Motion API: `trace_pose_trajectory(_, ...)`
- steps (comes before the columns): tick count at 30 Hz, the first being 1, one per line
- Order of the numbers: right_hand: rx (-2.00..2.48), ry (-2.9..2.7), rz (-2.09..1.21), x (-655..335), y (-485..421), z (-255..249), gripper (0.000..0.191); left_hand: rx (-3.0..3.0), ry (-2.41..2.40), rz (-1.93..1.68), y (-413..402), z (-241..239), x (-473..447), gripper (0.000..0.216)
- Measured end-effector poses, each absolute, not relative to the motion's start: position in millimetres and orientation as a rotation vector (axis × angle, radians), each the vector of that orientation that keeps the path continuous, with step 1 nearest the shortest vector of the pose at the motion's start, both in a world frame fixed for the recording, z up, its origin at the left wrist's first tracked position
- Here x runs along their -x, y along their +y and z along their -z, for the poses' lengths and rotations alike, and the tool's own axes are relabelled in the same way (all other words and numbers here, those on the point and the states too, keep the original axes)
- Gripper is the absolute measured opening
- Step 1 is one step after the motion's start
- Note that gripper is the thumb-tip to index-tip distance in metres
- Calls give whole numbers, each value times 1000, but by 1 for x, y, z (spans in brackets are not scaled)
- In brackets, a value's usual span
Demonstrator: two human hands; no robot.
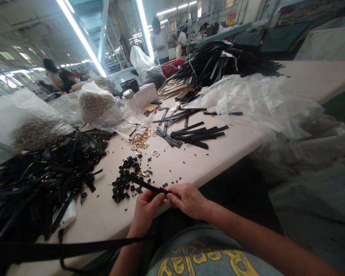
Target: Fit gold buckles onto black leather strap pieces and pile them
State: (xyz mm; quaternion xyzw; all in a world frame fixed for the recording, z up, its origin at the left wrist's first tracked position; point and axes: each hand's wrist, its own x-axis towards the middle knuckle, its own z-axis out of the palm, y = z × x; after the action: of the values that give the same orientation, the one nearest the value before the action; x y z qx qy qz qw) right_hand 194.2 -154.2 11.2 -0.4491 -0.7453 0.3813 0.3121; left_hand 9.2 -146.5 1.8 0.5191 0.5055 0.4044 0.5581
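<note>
Between my two hands, over the table's front edge, is a black strap. My left hand pinches it from below, thumb on top. Close against it, my right hand is closed on the strap's near end, and the fingers cover that end. The strap's free end points up and left, over a pile of small black loops. Beyond the loops lie gold metal buckles in a loose heap. More flat black straps are spread on the table further back.
A large heap of black straps with gold buckles covers the left side. Plastic bags of small parts stand behind it. Clear plastic sheeting hangs over the right edge. A bundle of long black strips lies at the back. People are in the distance.
</note>
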Motion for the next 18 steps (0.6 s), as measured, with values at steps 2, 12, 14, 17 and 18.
trace_pose_trajectory(2,1242,-1922,-891,-199,-144,-11,22,-1344,1243,-963,-139,-1,-8,26)
trace_pose_trajectory(12,1465,-1624,-765,-222,-90,16,25,-2226,1760,-889,-90,10,57,21)
trace_pose_trajectory(14,1481,-1649,-758,-221,-92,16,24,-2282,1770,-841,-85,10,64,19)
trace_pose_trajectory(17,1496,-1663,-761,-220,-94,15,23,-2398,1734,-736,-79,8,65,16)
trace_pose_trajectory(18,1497,-1668,-761,-221,-94,15,23,-2439,1724,-695,-78,7,64,16)
